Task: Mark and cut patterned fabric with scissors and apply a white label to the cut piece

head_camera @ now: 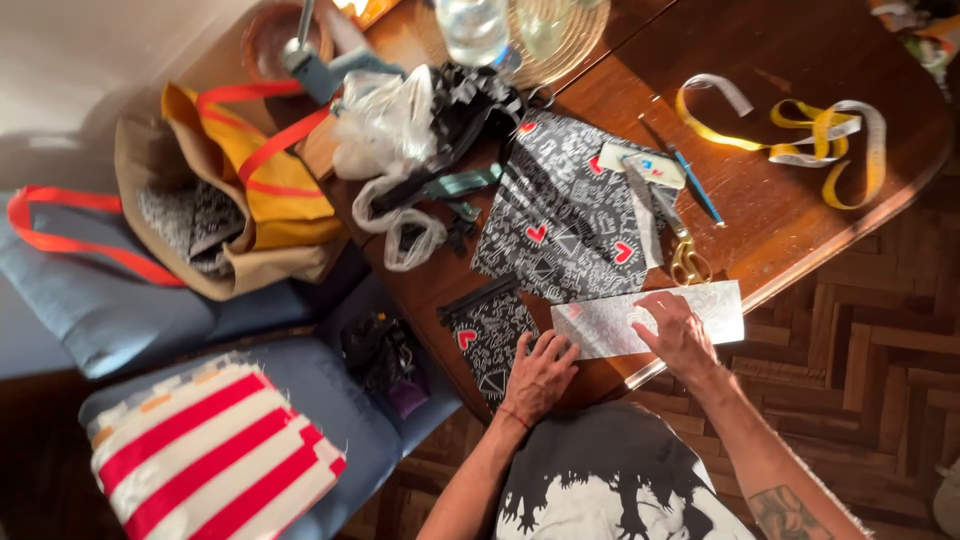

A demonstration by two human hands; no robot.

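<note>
On the table, 2 hands press 1 fabric strip.

Both bare forearms rise from the bottom of the frame toward its lower centre. The left hand lies palm down with fingers spread flat, a thin red band around its wrist. The right hand sits just to its right, also palm down, fingers stretched toward the upper left. A dark tattoo marks the right forearm near the bottom edge.
</note>
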